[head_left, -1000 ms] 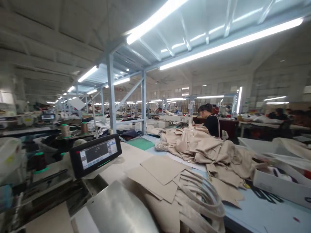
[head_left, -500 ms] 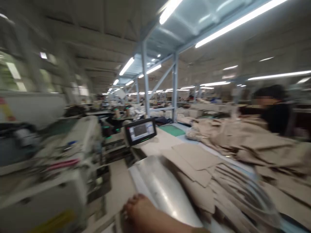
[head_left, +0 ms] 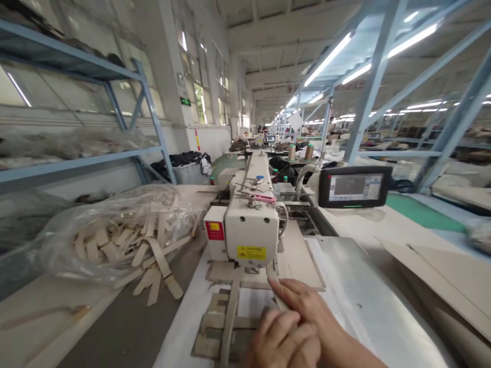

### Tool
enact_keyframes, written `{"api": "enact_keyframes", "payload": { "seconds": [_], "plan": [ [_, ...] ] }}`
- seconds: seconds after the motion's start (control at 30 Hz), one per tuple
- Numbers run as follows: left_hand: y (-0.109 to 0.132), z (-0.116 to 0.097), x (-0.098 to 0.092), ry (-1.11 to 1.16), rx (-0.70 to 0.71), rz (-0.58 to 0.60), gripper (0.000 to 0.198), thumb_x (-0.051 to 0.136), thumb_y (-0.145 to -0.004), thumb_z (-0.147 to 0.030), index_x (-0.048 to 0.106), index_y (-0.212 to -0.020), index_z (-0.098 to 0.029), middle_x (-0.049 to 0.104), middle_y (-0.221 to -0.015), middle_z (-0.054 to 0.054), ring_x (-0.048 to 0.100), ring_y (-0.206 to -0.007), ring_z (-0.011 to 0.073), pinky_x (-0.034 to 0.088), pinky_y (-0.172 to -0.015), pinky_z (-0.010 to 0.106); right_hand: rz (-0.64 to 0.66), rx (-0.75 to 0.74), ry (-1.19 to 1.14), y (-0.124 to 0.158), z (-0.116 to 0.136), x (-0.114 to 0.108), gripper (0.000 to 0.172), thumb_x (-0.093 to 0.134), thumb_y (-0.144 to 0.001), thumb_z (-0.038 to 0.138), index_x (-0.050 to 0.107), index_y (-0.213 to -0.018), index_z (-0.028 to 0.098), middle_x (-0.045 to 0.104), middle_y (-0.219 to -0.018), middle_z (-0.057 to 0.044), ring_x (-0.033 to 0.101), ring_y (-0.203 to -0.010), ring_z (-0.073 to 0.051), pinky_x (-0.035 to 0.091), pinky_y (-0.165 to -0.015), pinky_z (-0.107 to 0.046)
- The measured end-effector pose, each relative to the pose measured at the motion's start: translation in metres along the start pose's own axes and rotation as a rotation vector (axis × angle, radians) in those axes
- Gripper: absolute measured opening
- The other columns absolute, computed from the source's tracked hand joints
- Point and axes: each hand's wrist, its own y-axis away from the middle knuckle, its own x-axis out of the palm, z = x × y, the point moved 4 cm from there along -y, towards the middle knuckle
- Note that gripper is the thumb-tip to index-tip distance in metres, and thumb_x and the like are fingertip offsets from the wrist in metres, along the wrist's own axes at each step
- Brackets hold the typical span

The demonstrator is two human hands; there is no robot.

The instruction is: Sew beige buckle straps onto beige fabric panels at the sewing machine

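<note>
At the bottom centre, my left hand [head_left: 284, 340] is curled, its fingers bent together; what lies inside them is hidden. Just behind and right of it, my right hand [head_left: 307, 304] reaches in from the lower right, fingers together and pointing at the sewing machine [head_left: 251, 225]. A small beige strip [head_left: 281, 302] shows at the right hand's fingers, partly covered. Left of the hands, a long beige strap [head_left: 230, 322] runs from a metal fixture plate [head_left: 209, 332] towards the machine's needle area. A beige panel [head_left: 297, 255] lies under the machine's right side.
A clear plastic bag [head_left: 126, 204] spills beige straps with metal buckles on the left. A control screen [head_left: 355, 187] stands at the right, above a curved metal sheet [head_left: 368, 291]. Beige panels [head_left: 441, 276] lie further right. Blue shelving [head_left: 153, 122] rises at the left.
The view has swung left from the side table, bringing the sewing machine to the centre. Before, one hand showed at the lower middle; now both are close together before the machine.
</note>
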Motion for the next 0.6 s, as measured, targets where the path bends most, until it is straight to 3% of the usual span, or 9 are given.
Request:
{"api": "enact_keyframes", "payload": {
  "seconds": [0.1,0.2,0.3,0.47,0.6],
  "plan": [
    [0.001,0.019,-0.005,-0.066,-0.026,-0.051,0.037,0.041,-0.099,-0.01,0.058,-0.132,-0.016,0.07,-0.128,0.01,0.064,-0.123,0.0269,0.058,-0.1,0.038,0.085,-0.004,0.092,-0.025,-0.011,0.014,0.064,0.052,-0.085,0.018,0.048,-0.149,0.013,0.06,-0.141,-0.015,0.051,-0.134,-0.029,0.034,-0.117,-0.048],
    [0.004,0.035,-0.006,-0.056,-0.13,0.013,0.032,0.044,-0.097,-0.008,0.06,-0.125,-0.012,0.069,-0.13,0.014,0.062,-0.126,0.0275,0.058,-0.101,0.036,0.12,0.032,0.16,-0.041,-0.017,0.03,0.062,0.052,-0.087,0.021,0.049,-0.149,0.016,0.06,-0.14,-0.014,0.046,-0.135,-0.03,0.024,-0.12,-0.054],
    [0.007,0.047,-0.002,-0.035,-0.219,0.064,0.033,0.045,-0.094,-0.003,0.061,-0.121,-0.011,0.068,-0.13,0.015,0.06,-0.128,0.0266,0.053,-0.106,0.036,0.097,0.081,0.228,-0.046,-0.019,0.039,0.06,0.055,-0.087,0.026,0.053,-0.146,0.021,0.059,-0.136,-0.015,0.048,-0.129,-0.033,0.026,-0.118,-0.054],
    [0.011,0.055,0.005,0.016,-0.231,0.096,0.033,0.046,-0.092,-0.002,0.059,-0.122,-0.013,0.069,-0.128,0.013,0.061,-0.127,0.0252,0.051,-0.108,0.034,0.112,0.042,0.2,-0.046,-0.021,0.046,0.06,0.057,-0.088,0.03,0.052,-0.147,0.022,0.059,-0.139,-0.012,0.045,-0.132,-0.031,0.018,-0.122,-0.053],
    [0.011,0.055,0.007,-0.028,-0.214,0.094,0.03,0.049,-0.094,-0.007,0.058,-0.121,-0.014,0.068,-0.129,0.014,0.06,-0.128,0.0269,0.055,-0.104,0.035,0.092,0.063,0.212,-0.047,-0.02,0.046,0.048,0.051,-0.095,0.024,0.056,-0.143,0.02,0.062,-0.14,-0.01,0.045,-0.135,-0.029,0.012,-0.123,-0.054]
  ]
}}
